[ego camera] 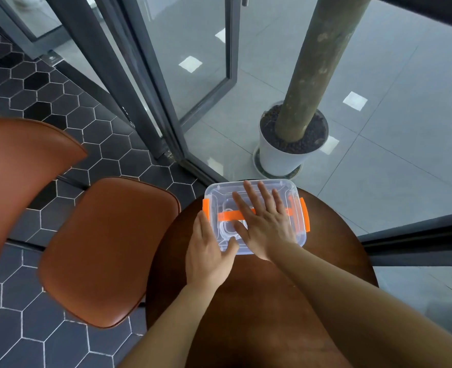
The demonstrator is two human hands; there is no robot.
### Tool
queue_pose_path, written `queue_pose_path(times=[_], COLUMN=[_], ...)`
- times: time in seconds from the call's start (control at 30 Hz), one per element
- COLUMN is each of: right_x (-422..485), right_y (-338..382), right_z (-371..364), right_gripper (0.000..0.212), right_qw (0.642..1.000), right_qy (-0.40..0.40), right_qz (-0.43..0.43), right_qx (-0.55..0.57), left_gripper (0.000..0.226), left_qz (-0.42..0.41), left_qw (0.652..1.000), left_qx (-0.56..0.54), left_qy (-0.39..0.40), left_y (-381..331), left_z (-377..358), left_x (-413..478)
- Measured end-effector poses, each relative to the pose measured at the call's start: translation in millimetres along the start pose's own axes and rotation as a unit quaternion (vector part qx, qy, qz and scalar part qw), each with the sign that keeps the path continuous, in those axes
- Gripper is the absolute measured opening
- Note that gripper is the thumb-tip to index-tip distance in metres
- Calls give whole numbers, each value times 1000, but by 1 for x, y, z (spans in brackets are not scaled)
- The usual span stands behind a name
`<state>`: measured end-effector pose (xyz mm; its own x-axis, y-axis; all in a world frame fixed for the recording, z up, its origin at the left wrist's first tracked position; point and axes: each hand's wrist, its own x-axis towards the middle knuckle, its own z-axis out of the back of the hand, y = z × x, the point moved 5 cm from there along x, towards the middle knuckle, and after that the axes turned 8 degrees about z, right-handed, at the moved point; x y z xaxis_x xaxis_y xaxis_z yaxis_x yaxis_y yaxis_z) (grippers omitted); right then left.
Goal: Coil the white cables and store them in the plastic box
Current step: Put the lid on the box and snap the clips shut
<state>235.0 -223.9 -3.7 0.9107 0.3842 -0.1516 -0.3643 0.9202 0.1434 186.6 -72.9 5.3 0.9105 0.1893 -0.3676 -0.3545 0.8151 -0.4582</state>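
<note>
A clear plastic box (294, 235) with a lid, an orange handle and orange side clips stands at the far edge of a round brown table (259, 301). Coiled white cables (228, 229) show faintly through the lid. My right hand (264, 221) lies flat on the lid with straight, spread fingers. My left hand (208, 251) rests against the box's near left side, fingers along the left orange clip and thumb on the lid's near corner.
A brown leather chair seat (105, 248) stands left of the table, with its backrest (20, 176) further left. A white plant pot (286, 152) with a thick trunk sits beyond the box by the glass doors. The floor has dark hexagon tiles.
</note>
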Motion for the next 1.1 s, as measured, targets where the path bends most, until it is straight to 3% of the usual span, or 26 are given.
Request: queue_pose_path(times=[0.1,0.23,0.33,0.47,0.53,0.63,0.67,0.73,0.8,0.87,0.93,1.1], right_x=[-1,-3,-6,-7,-20,-54,-64,-77,-79,-77,-75,-72], right_y=[0,-10,-25,-34,-45,-78,-92,-107,-99,-91,-92,-83], right_z=[1,8,12,33,45,52,43,21,6,3,6,14], right_gripper=[65,50,47,49,38,31,37,57,66,51,34,28], right_qw=[1000,985,928,828,813,827,813,754,686,700,743,869], right_qy=[-11,-111,-178,-159,-210,-322,-304,-179,-51,-17,-66,-117], right_qz=[11,-2,-76,-187,-211,-283,-341,-436,-423,-378,-377,-353], right_qx=[11,133,319,503,500,363,360,458,590,605,548,326], left_gripper=[88,70,65,71,80,85,84,84,85,85,85,86], left_qz=[-45,-201,-252,-260,-261,-256,-256,-253,-252,-254,-254,-254], left_qw=[992,958,940,931,930,927,925,922,922,923,922,922], left_qx=[98,161,214,250,254,270,277,288,288,284,288,287], left_qy=[-71,-127,-82,-61,-55,-46,-45,-46,-49,-51,-50,-53], left_y=[0,-32,-57,-56,-56,-56,-57,-57,-57,-57,-57,-57], left_z=[10,7,-14,-27,-28,-30,-30,-29,-28,-28,-29,-29], left_x=[5,20,31,35,35,37,37,37,37,37,37,37])
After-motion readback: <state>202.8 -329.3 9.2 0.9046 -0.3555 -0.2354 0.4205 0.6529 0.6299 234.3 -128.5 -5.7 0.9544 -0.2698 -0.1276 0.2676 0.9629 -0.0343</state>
